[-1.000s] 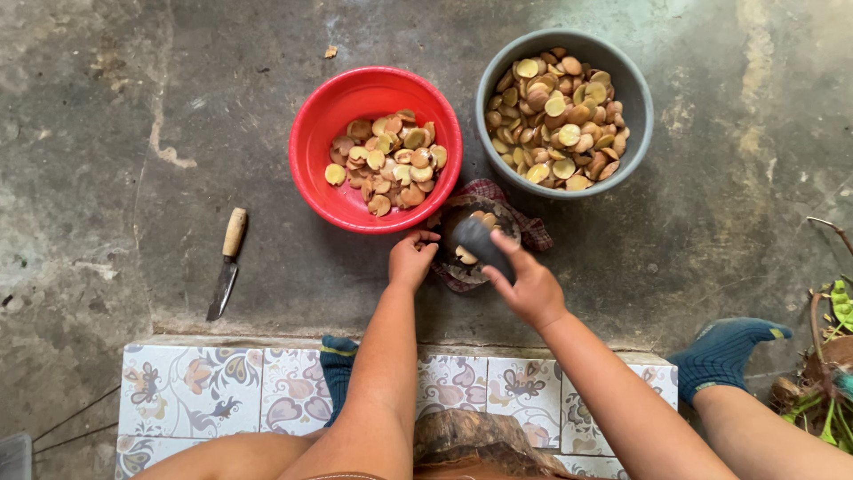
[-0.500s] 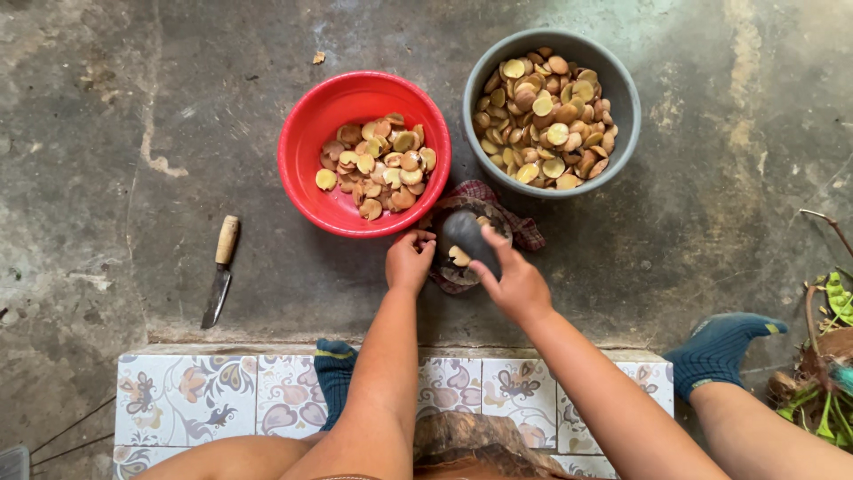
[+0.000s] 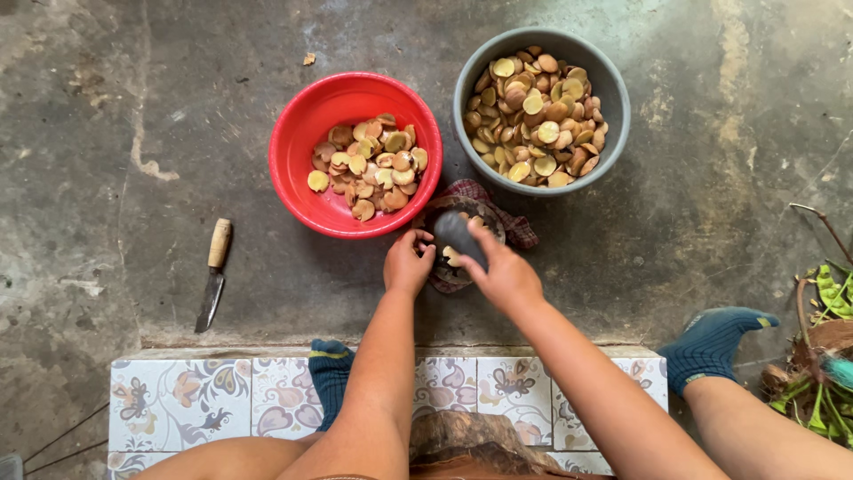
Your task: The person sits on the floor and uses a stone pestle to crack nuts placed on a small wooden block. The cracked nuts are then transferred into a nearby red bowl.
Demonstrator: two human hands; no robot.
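My right hand (image 3: pixel 505 274) grips a dark stone pestle (image 3: pixel 458 235), its head down inside a small dark mortar (image 3: pixel 487 219) that holds a few pale seed pieces. The mortar rests on a red checked cloth (image 3: pixel 520 229) on the concrete floor. My left hand (image 3: pixel 407 263) is closed on the mortar's left rim. Just beyond stand a red bowl (image 3: pixel 306 133) with a shallow layer of tan halved seeds and a grey bowl (image 3: pixel 613 98) heaped with the same seeds.
A knife with a pale wooden handle (image 3: pixel 213 274) lies on the floor to the left. A patterned tile step (image 3: pixel 222 400) runs along the near edge, with my sock-clad feet (image 3: pixel 715 342) on either side. Green plant scraps (image 3: pixel 822 356) pile at the right edge.
The pestle has gone up and down in the mortar, with my right hand still gripping it. My left hand stays at the mortar's rim. The view has shifted slightly.
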